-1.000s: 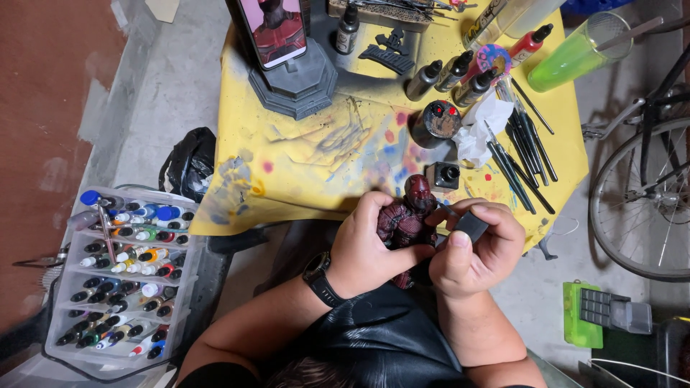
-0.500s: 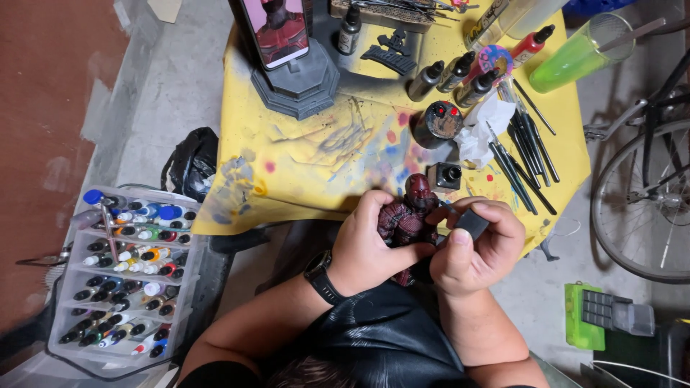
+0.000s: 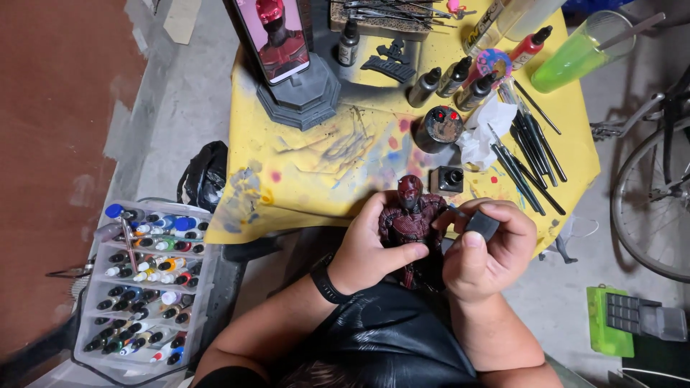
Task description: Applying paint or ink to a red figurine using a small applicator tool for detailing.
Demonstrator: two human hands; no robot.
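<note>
My left hand (image 3: 368, 248) grips a dark red figurine (image 3: 411, 215) around its body, head up, just in front of the near edge of the yellow paint-stained table cover (image 3: 316, 162). My right hand (image 3: 483, 251) is closed around a small dark grey block (image 3: 480, 225), pinched between thumb and fingers, right beside the figurine's shoulder. A black watch band sits on my left wrist.
On the table stand a phone on a grey stand (image 3: 277, 36), a black paint pot (image 3: 438, 128), a small square jar (image 3: 449, 179), dropper bottles (image 3: 449, 79), brushes (image 3: 528, 147), crumpled tissue (image 3: 483, 133) and a green cup (image 3: 575, 54). A paint-bottle organiser (image 3: 144, 284) sits left; a bicycle wheel (image 3: 650, 205) right.
Both hands stay together with the figurine; no clear movement beyond slight shifts of the view.
</note>
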